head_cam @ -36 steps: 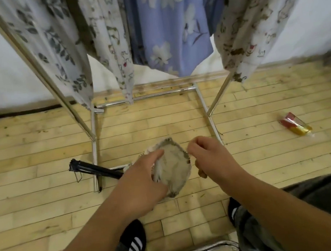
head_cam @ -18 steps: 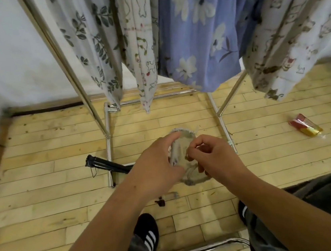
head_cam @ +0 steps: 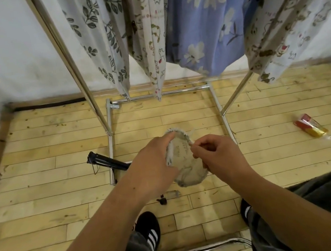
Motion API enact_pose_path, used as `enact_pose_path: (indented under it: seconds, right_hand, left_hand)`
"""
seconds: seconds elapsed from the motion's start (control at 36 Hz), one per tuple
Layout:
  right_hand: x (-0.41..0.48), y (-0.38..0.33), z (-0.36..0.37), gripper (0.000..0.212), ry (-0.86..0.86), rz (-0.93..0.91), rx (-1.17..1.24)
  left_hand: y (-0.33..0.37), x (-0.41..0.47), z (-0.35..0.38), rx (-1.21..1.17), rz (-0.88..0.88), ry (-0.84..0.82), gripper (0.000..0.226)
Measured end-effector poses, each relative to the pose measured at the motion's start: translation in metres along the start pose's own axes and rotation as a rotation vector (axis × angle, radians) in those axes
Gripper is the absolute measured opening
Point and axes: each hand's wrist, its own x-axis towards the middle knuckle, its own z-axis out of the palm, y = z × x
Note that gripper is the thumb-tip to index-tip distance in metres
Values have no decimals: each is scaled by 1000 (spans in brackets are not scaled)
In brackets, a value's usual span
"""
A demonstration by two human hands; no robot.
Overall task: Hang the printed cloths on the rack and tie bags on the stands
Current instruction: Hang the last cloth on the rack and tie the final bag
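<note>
Just in front of the rack (head_cam: 84,89), the left hand (head_cam: 152,164) grips a small frayed bag (head_cam: 186,164) by its left edge. The right hand (head_cam: 220,154) pinches its right edge. Cloths (head_cam: 206,26) hang on the rack behind.

Red-yellow packet (head_cam: 311,128) and black tripod (head_cam: 107,163) lie on floorboards (head_cam: 42,182).
</note>
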Motion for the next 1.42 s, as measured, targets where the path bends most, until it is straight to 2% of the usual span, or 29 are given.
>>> enact_pose_path:
  seconds: [0.17,0.33,0.56,0.83,1.11,1.25,1.33,1.42]
  right_hand:
    - [14,10,10,6,25,24,19]
    - [41,32,35,7,16,59,-4]
    - [87,67,86,8,-34,97,-131]
    - [141,81,154,9,-257,106,-373]
    - [177,140,202,12,-484,24,-704]
    - [189,166,211,27,-583,57,-820]
    - [194,178,221,26,-625,51,-850]
    - [204,200,237,33,-660,6,-888]
  left_hand:
    - [-16,1,-4,42,-53,-25,85]
    - [-39,-2,-16,59,-192,73,88]
    - [-63,-4,-17,40,-294,145,89]
    - [-103,-6,-23,-104,-455,327,85]
    - [-124,-6,-29,-179,-522,477,80]
    - [-132,-5,-30,-172,-586,488,89]
    - [-136,-2,-24,-154,-578,504,91]
    - [-138,2,-20,-146,-597,444,92]
